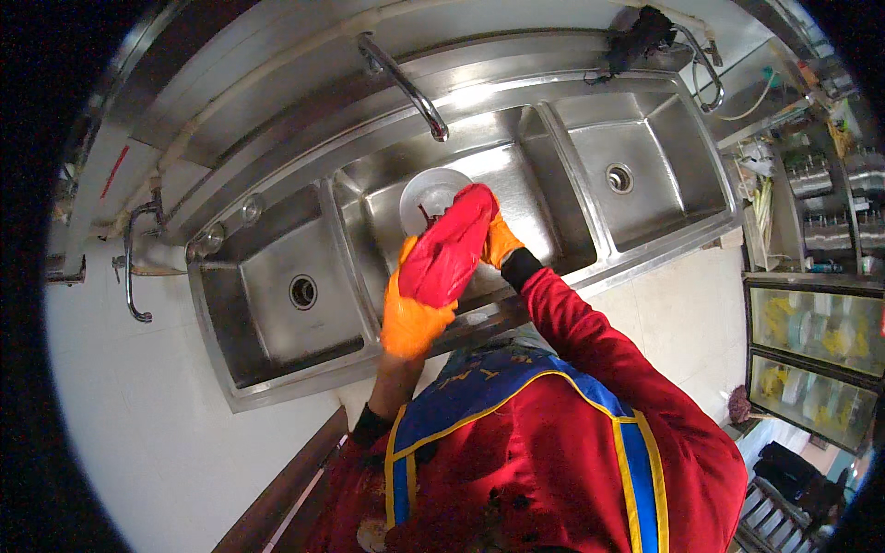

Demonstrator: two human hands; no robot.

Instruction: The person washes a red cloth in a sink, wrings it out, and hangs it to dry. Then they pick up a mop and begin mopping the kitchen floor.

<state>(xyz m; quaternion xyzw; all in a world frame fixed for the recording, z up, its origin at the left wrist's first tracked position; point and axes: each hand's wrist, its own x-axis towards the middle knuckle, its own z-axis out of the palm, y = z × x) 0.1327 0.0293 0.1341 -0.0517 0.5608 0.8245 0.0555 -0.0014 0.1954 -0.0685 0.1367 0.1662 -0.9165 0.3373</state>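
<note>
Both hands wear orange rubber gloves and hold a bunched, wet-looking red cloth (pixel 449 249) above the middle basin. My left hand (pixel 416 314) grips its lower left end. At its upper right end is my right hand (pixel 501 242), its fingers partly hidden behind the cloth. Under the cloth, a round whitish bowl (pixel 427 185) stands in the middle basin of the stainless-steel sink (pixel 515 197). Something thin and dark red shows at the bowl, partly covered by the cloth; what it is cannot be told.
A chrome faucet (pixel 408 86) reaches over the middle basin. The left basin (pixel 297 242) and right basin (pixel 622 138) have drains. Another faucet (pixel 131 263) stands at the left. A black cloth (pixel 639 41) hangs by the right faucet (pixel 705 76). Two small glass-like items sit at the sink's left rim.
</note>
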